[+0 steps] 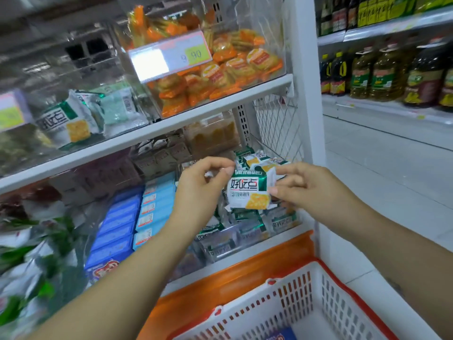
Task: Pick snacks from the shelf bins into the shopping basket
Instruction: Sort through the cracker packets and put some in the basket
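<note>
The green-and-white cracker packet [247,192] is held between both hands, just above the clear shelf bin [232,241] of like packets on the lower shelf. The right hand [308,190] has its grip pinching the packet's right edge. The left hand [203,192] has its grip curled, thumb and forefinger closed at the packet's upper left corner, seemingly on the wrapper seam. The shopping basket [306,290], white with a red rim, sits below and to the right. To do this well, I judge one hand should hold across the packet's body rather than the crinkly seam, lift it clear of the bin's front wall, and let go only once it is low over the basket.
</note>
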Available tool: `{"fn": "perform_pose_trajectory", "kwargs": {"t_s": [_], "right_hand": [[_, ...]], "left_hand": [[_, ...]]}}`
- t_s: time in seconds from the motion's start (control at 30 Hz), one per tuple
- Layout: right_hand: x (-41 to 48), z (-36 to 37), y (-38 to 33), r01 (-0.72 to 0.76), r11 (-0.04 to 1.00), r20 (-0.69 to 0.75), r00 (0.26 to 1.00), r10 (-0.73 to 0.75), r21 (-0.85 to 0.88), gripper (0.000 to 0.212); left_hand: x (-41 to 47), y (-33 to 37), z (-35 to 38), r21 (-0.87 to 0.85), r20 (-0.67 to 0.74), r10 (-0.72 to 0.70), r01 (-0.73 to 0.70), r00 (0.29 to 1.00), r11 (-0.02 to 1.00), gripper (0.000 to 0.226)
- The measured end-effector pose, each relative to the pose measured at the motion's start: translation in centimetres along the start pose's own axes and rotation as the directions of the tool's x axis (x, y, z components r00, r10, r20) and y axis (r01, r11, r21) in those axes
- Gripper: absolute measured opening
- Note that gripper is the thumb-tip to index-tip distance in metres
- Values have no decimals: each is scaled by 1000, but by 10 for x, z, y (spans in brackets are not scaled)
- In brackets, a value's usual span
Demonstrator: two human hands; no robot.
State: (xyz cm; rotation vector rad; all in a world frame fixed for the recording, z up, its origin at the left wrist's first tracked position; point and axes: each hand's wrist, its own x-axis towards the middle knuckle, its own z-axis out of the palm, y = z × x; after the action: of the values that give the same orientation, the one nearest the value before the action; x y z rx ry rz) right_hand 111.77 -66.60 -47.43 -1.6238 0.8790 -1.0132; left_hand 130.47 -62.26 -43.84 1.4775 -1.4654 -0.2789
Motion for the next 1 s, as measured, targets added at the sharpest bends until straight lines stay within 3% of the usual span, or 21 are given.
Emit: {"fn": "perform_pose_trajectory", "kwargs": {"t_s": [0.13, 0.17, 0.23, 0.3, 0.43, 0.5, 0.6, 0.67, 0.8, 1.0], "right_hand": [[-29, -4, 5, -127, 978, 3, 992, 128, 166, 10], [-34, -5, 5, -157, 966, 4, 987, 160, 206, 10], [-44, -9, 6, -196, 952, 12, 980, 198, 236, 8], [-52, -12, 9, -209, 952, 12, 977, 212, 225, 8], [-60, -11, 17, -249, 947, 25, 968, 249, 203, 11], [-62, -11, 20, -260, 948, 65, 965, 253, 185, 12], [-62, -14, 19, -284, 936, 155, 954, 256, 207, 6], [-61, -16, 18, -301, 932, 194, 945, 263, 203, 5], [-59, -20, 19, -316, 924, 213, 939, 272, 215, 7], [-57, -25, 22, -297, 934, 187, 947, 261, 197, 7]], "left_hand": [[-21, 4, 6, -225, 101, -201, 219, 974, 949, 8], [-26, 4, 9, -312, 159, -278, 315, 947, 896, 8], [-38, 7, 14, -501, 328, -413, 527, 850, 687, 14], [-48, 3, 16, -533, 477, -458, 661, 750, 529, 16], [-65, -9, 17, -482, 609, -483, 777, 629, 404, 18], [-70, -14, 18, -440, 585, -503, 770, 636, 462, 13], [-72, -17, 16, -291, 418, -442, 578, 794, 763, 9], [-74, -14, 13, -207, 326, -335, 412, 884, 887, 12], [-76, -4, 11, -199, 250, -240, 292, 938, 935, 9], [-76, 4, 4, -272, 334, -245, 342, 910, 899, 5]]}}
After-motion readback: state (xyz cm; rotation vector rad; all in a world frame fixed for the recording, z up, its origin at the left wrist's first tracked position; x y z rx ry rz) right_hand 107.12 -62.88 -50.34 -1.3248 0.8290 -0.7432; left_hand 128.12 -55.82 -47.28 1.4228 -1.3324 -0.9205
